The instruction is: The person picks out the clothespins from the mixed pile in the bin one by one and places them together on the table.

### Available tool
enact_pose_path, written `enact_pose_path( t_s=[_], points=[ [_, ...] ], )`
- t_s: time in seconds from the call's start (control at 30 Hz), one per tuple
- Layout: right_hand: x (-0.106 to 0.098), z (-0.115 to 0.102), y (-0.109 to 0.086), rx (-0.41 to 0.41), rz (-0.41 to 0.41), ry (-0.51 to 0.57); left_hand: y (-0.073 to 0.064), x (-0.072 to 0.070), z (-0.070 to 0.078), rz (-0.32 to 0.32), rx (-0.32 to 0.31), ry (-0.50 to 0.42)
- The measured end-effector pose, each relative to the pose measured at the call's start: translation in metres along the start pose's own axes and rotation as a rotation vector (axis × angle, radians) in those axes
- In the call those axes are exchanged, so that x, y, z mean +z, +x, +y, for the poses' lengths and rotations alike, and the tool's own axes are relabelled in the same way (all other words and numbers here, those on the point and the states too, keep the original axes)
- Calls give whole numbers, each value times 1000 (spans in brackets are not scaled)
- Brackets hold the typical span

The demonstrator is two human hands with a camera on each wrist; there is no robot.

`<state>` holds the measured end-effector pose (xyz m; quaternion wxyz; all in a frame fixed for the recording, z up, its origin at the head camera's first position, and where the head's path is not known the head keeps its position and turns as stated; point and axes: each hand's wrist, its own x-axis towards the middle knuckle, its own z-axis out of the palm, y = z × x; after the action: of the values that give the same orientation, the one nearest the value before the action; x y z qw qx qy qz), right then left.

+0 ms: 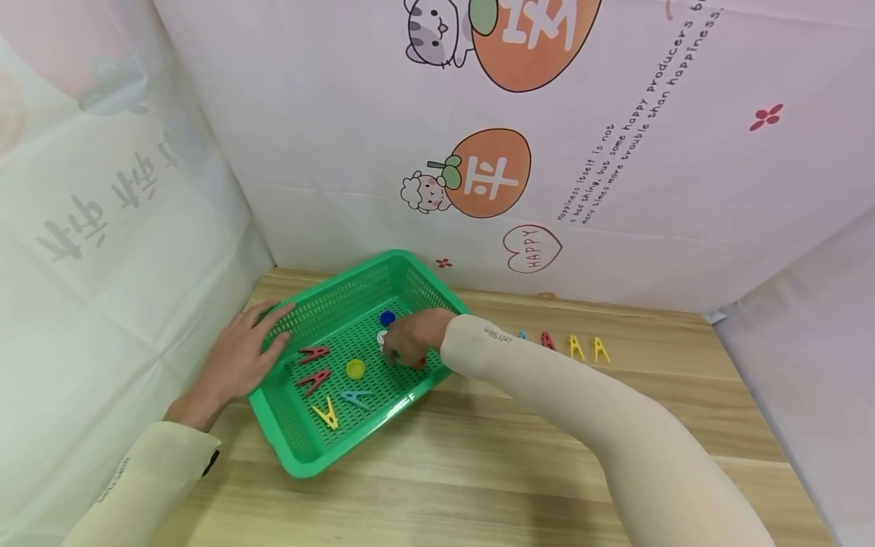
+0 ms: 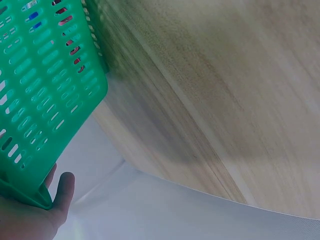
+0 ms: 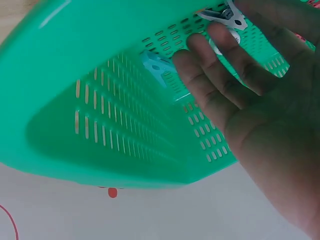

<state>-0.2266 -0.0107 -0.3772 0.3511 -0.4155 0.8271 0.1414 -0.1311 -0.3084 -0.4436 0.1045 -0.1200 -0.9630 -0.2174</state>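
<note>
My left hand [image 1: 242, 353] rests on the left rim of a green basket [image 1: 305, 465], fingers over the edge. In the left wrist view its thumb [image 2: 65, 192] lies outside the wall. My right hand [image 1: 413, 339] reaches down inside the basket. In the right wrist view it pinches a greyish clothespin [image 3: 231, 19] at the index fingertip; the thumb is hidden and the other fingers stay loosely extended. Close by lie a white cap [image 1: 381, 340], a blue cap [image 1: 387, 318] and a red piece [image 1: 419, 363], partly covered. A light blue clothespin [image 3: 157, 66] lies near the basket's right end.
In the basket's left half are red clothespins [image 1: 314, 380], a yellow cap [image 1: 355, 369], a yellow clothespin [image 1: 328, 414] and a blue clothespin [image 1: 355, 397]. A row of several clothespins [image 1: 576, 347] lies on the wooden table [image 1: 478, 471] to the right. Printed cloth [image 1: 383, 152] hangs behind.
</note>
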Motion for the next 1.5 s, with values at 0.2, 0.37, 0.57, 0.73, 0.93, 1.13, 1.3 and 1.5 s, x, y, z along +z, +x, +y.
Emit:
enact_pose_path(
  t_s=[0.2,0.37,0.57,0.73,0.93,1.13,1.3,1.5],
  points=[
    [2,0,-2,55,-39,19,0,0,1,-5,-3,1],
    [6,3,0,33,-37,31,0,2,2,-18,-8,2],
    [12,10,1,-68,54,32,-1,3,2,2,5,-4],
    [16,14,-1,-118,124,22,-2,4,2,2,7,-3],
    [17,15,-7,-119,176,34,-2,5,1,2,5,-5],
    [17,18,-15,-131,250,98,-2,5,1,4,3,-7],
    [21,25,-19,-192,384,149,-1,3,2,1,4,-1],
    [24,34,-24,-255,495,205,-1,1,1,3,5,5]
  ],
)
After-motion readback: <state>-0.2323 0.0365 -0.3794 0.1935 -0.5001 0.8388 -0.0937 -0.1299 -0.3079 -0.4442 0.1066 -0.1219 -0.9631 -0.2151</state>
